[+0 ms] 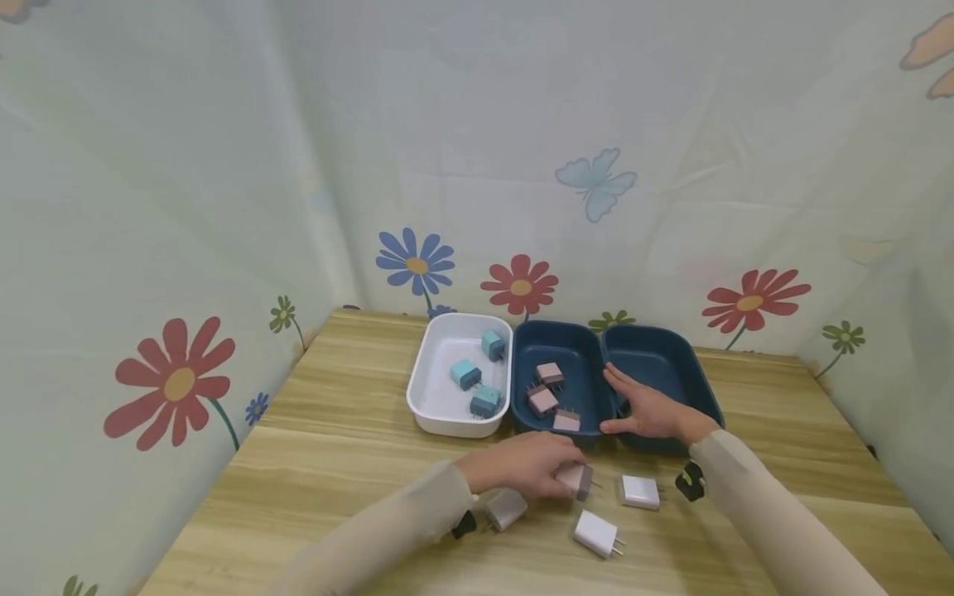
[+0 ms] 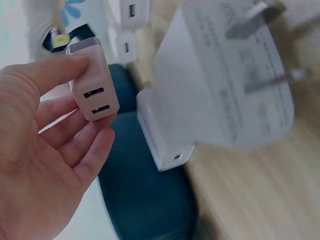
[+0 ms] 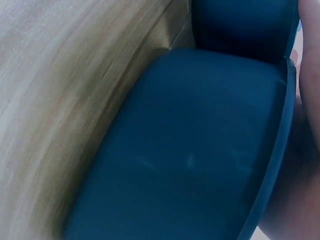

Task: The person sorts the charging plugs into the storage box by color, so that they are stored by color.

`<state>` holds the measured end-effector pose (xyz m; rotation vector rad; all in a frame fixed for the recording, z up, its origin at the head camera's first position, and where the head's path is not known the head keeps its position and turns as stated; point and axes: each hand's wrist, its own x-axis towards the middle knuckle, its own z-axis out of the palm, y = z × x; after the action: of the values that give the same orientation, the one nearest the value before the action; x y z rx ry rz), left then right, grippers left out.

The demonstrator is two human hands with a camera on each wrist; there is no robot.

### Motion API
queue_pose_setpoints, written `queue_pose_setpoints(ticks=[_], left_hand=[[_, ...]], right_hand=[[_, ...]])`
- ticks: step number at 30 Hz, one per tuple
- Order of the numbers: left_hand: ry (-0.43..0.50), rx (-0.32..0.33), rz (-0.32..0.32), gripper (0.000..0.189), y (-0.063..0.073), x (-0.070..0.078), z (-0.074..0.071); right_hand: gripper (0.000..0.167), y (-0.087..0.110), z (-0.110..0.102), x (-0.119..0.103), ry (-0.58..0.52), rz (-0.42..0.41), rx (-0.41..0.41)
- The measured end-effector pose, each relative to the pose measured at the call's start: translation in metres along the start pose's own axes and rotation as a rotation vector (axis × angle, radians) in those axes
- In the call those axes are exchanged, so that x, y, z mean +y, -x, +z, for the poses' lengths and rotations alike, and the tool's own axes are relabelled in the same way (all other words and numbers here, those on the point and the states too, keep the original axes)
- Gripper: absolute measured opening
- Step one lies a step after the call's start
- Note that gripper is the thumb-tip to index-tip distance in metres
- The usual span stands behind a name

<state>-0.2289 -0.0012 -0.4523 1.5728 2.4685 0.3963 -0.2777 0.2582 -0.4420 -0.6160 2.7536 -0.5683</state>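
My left hand (image 1: 525, 463) pinches a pink plug-in charger (image 1: 575, 480) just above the table, in front of the dark blue bins. In the left wrist view this charger (image 2: 95, 85) shows two USB ports, held between thumb and fingers. My right hand (image 1: 652, 410) lies with spread fingers over the adjoining rims of the middle blue bin (image 1: 525, 339) and the right blue bin (image 1: 704, 389). Seen from the right wrist, part of that hand (image 3: 310, 75) is behind a blue bin's rim. Pink chargers (image 1: 542, 401) lie inside the middle bin.
A white bin (image 1: 421, 406) at the left holds three teal chargers (image 1: 465, 374). Two white chargers (image 1: 596, 532) (image 1: 639, 491) and a pale charger (image 1: 507, 507) lie on the wooden table (image 1: 298, 463) near the forearms. A flower-printed curtain (image 1: 477, 165) hangs behind.
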Motion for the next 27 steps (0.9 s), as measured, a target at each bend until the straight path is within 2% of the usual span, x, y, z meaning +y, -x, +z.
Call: queue_pose_setpoints(ticks=[7, 12, 19, 24, 27], left_hand=[[0.052, 0.064, -0.027, 0.042, 0.020, -0.005, -0.021], [0.053, 0.109, -0.061, 0.044, 0.025, -0.009, -0.038], [0.059, 0.167, -0.176, 0.044, 0.018, -0.015, -0.057], [0.023, 0.204, -0.243, 0.046, 0.006, -0.023, -0.062], [0.012, 0.228, -0.261, 0.046, 0.001, -0.026, -0.064]], right_hand=[[0.100, 0.003, 0.002, 0.000, 0.012, -0.026, 0.014], [0.099, 0.004, 0.006, 0.001, 0.021, -0.051, 0.022], [0.100, 0.002, 0.002, -0.003, 0.031, -0.038, 0.028], [0.100, 0.002, 0.000, -0.003, 0.032, -0.036, 0.021], [0.099, 0.003, 0.001, -0.001, 0.029, -0.046, 0.022]])
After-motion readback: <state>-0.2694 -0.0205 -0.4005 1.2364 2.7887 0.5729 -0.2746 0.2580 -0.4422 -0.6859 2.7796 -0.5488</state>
